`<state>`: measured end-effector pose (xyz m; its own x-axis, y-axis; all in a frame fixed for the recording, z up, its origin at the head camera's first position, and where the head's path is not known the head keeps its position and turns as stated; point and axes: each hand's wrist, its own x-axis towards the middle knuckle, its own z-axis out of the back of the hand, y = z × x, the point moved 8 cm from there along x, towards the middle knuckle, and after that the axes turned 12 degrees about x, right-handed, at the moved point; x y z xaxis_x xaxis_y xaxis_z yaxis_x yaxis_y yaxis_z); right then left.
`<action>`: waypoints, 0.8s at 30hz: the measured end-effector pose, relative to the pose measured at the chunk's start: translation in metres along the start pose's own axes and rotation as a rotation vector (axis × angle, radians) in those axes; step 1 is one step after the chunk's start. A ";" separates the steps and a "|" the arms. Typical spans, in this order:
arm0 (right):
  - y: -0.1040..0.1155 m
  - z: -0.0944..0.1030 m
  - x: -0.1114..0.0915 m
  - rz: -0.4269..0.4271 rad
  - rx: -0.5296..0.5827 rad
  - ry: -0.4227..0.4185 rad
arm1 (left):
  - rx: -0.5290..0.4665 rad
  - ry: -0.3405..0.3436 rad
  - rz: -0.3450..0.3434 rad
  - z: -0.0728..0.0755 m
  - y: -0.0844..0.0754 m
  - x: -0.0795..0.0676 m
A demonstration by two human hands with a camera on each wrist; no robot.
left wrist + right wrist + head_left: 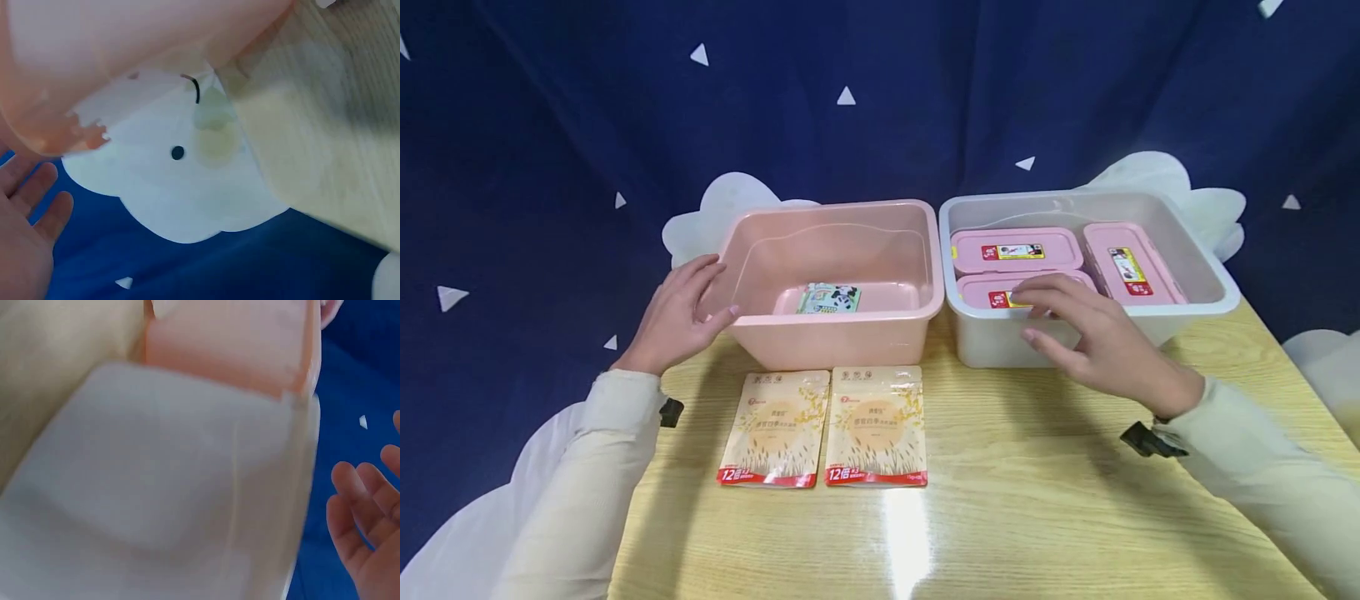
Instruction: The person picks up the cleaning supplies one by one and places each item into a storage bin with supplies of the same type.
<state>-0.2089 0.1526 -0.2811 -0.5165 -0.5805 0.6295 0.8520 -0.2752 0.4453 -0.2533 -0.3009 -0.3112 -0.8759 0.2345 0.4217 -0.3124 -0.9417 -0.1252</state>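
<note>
My left hand (679, 312) is beside the left rim of a pink plastic bin (835, 342), its fingers loosely bent and holding nothing. Whether its fingertips touch the rim I cannot tell. Inside that bin lies a small green packet with a panda print (829, 298). My right hand (1093, 342) hovers over the front edge of a white bin (1015, 342), relaxed, with nothing in its grasp. Several pink lidded packs sit in the white bin: a back one (1052, 250), a front one (970, 290) partly hidden by my fingers, and an upright-turned one (1157, 283) at right.
Two cream pouches with red bottom bands, a left pouch (775, 425) and a right pouch (877, 429), lie flat before the pink bin on the wooden table (1000, 525). A dark blue curtain (895, 100) with white shapes hangs behind. The bins stand side by side.
</note>
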 end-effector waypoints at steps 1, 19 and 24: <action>0.001 -0.009 0.002 -0.002 -0.003 0.026 | -0.009 0.006 0.019 -0.002 0.005 -0.001; 0.003 -0.093 0.013 -0.040 -0.009 0.261 | -0.075 0.302 0.251 -0.029 0.024 -0.006; -0.003 -0.100 0.011 -0.088 -0.028 0.286 | -0.090 0.387 0.271 -0.033 0.022 -0.006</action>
<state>-0.2089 0.0706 -0.3391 -0.5468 -0.7448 0.3825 0.8091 -0.3526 0.4701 -0.2674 -0.3147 -0.3463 -0.9974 0.0726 -0.0001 -0.0699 -0.9606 -0.2689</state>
